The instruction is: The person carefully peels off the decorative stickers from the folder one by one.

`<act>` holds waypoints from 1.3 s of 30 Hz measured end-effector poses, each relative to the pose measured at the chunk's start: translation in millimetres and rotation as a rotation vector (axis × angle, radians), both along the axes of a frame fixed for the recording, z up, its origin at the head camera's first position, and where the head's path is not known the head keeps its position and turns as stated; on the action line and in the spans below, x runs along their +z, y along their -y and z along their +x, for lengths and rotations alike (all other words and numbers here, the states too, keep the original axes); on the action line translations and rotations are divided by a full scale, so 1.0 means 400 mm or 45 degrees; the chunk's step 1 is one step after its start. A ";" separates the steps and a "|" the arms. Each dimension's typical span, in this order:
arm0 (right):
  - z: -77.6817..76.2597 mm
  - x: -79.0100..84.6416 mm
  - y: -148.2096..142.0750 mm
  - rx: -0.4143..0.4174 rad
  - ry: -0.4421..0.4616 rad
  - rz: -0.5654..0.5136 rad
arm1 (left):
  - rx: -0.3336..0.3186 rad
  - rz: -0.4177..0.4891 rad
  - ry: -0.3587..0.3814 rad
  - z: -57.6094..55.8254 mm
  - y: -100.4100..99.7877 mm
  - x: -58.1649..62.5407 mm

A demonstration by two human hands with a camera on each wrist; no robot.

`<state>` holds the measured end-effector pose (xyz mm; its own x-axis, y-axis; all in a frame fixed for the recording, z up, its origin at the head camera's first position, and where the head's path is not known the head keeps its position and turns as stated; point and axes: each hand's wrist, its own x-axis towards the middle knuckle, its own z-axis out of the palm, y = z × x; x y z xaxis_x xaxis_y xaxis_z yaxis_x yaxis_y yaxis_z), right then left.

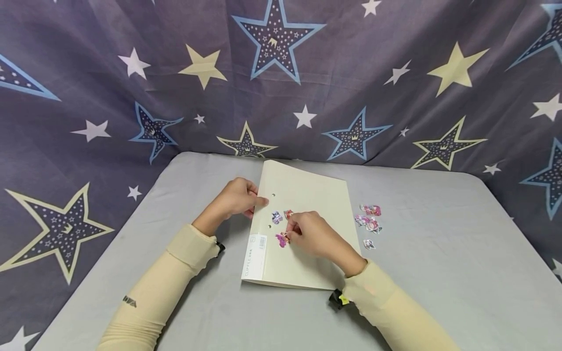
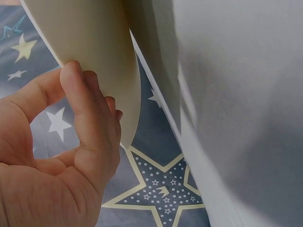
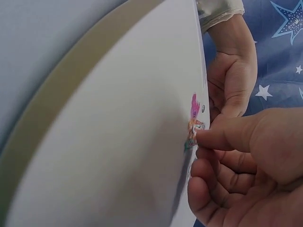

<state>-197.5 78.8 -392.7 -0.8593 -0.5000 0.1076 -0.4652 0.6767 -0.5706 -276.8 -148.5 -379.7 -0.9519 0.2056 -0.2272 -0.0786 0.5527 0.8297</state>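
Note:
A cream clip file folder (image 1: pixel 311 195) lies at a slant on the grey table. My left hand (image 1: pixel 237 196) pinches its left edge, thumb on the cover and fingers beneath, as the left wrist view shows with the bent cover (image 2: pixel 111 71). My right hand (image 1: pixel 318 236) is over the lower left of the cover, pinching a small magenta and orange sticker (image 1: pixel 281 239) between thumb and finger. The right wrist view shows this sticker (image 3: pixel 194 113) against the cover; whether it is stuck down I cannot tell. Just above are a purple-blue sticker (image 1: pixel 276 217) and a reddish one (image 1: pixel 288 214), partly hidden.
Right of the folder lie a pink sticker (image 1: pixel 372 210), a cluster of pink and purple stickers (image 1: pixel 368 224) and a small pale sticker (image 1: pixel 369 244). A white label (image 1: pixel 254 257) runs along the folder's lower left edge. Behind the table (image 1: pixel 439 243) hangs a star-patterned cloth (image 1: pixel 281 97).

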 end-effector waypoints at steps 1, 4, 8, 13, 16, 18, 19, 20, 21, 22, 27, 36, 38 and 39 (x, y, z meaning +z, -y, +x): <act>0.000 0.000 0.000 0.004 -0.007 0.008 | 0.000 0.000 -0.001 -0.001 0.001 0.000; 0.001 0.003 0.001 0.014 -0.030 0.028 | -0.001 0.005 0.001 -0.002 0.002 0.000; 0.004 0.007 0.003 0.028 -0.107 0.048 | -0.003 0.008 0.002 -0.003 0.003 0.000; 0.008 0.011 0.005 0.057 -0.174 0.059 | -0.002 -0.003 0.001 -0.003 0.005 -0.001; 0.012 0.019 0.002 0.053 -0.179 0.043 | -0.001 -0.004 -0.001 -0.004 0.005 -0.003; 0.014 0.027 -0.001 0.040 -0.182 0.030 | -0.001 0.002 0.000 -0.005 0.004 -0.004; 0.014 0.031 -0.003 0.034 -0.183 0.025 | -0.001 0.005 0.001 -0.005 0.004 -0.004; 0.014 0.034 -0.006 0.026 -0.189 0.019 | 0.002 0.009 0.005 -0.005 0.003 -0.004; 0.013 0.038 -0.009 0.017 -0.189 0.017 | 0.002 0.011 0.006 -0.004 0.002 -0.003; 0.013 0.041 -0.013 0.009 -0.187 0.014 | 0.002 0.010 0.005 -0.004 0.003 -0.003; 0.004 0.057 -0.034 -0.038 -0.150 -0.014 | -0.002 0.005 -0.001 -0.002 0.004 -0.005; -0.016 0.086 -0.078 -0.095 -0.123 -0.025 | -0.022 0.018 -0.026 -0.001 0.003 -0.007; -0.021 0.092 -0.091 -0.109 -0.123 -0.031 | -0.023 0.017 -0.030 -0.002 0.003 -0.007; -0.024 0.095 -0.098 -0.120 -0.123 -0.033 | -0.022 0.018 -0.031 -0.003 0.003 -0.007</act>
